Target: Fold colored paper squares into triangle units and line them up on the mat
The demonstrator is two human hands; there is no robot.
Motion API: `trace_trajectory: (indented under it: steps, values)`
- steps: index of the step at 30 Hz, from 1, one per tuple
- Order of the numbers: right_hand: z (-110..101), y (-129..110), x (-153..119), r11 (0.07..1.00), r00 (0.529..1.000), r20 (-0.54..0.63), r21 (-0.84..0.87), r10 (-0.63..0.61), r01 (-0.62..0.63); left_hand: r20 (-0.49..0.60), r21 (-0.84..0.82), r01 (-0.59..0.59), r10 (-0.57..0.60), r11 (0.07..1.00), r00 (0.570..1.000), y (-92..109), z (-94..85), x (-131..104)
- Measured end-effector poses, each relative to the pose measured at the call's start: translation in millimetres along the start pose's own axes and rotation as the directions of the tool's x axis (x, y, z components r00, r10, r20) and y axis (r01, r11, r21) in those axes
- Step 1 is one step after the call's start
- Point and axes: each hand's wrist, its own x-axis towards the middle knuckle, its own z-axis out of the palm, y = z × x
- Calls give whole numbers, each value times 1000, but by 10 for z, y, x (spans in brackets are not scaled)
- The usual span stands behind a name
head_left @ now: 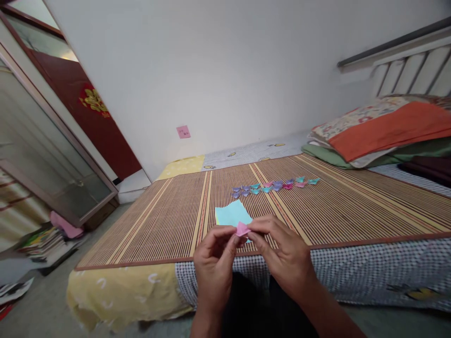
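A small folded pink paper piece (242, 229) is held up between both hands at the front edge of the mat. My left hand (217, 256) pinches its left end between thumb and fingers. Its right end is gripped by the fingertips of my right hand (282, 249). Just behind the hands, a stack of light blue paper sheets (232, 213) lies on the bamboo mat (169, 211), partly hidden by the fingers. Farther back, several small folded paper boats (266, 189) in blue, purple, pink and teal stand in two rows.
Folded bedding with an orange and floral cover (391, 129) is piled at the back right. A pink note (183, 132) is on the wall. Books (42, 244) lie at the far left, beside a glass-paned door (52, 136).
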Motion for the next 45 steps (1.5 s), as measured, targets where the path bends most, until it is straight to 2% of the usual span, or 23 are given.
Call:
trace_trajectory:
  steps: [7,12,21,24,28,38,41,43,45]
  values:
    - [29,-7,-8,997,997,-22,-35,-76,75,-2,18,-27,27,999,1000,-20,-11,-17]
    - [15,-30,10,999,999,-7,-5,-52,52,-6,1,-18,18,1000,1000,-18,-8,-11]
    - [-27,-11,-1,999,993,122,39,-3,-2,13,5,-9,9,1000,1000,-45,-1,-48]
    - [-21,-43,14,999,994,108,44,23,-28,-33,-8,34,-35,999,999,-38,17,-45]
    - [9,-63,25,999,998,57,33,-1,-1,-64,-44,113,-116,993,991,-31,36,-33]
    - [39,-52,27,999,999,49,33,-5,3,-77,-73,133,-138,988,987,-44,32,-37]
    - [45,-42,35,1000,1000,26,28,6,-7,-93,-108,179,-190,978,977,-54,42,-16]
    - [41,-33,32,999,1000,5,25,22,-22,-58,-142,228,-239,963,969,-59,45,4]
    - [37,-22,20,999,999,-2,31,43,-43,25,-142,271,-271,952,962,-61,43,16]
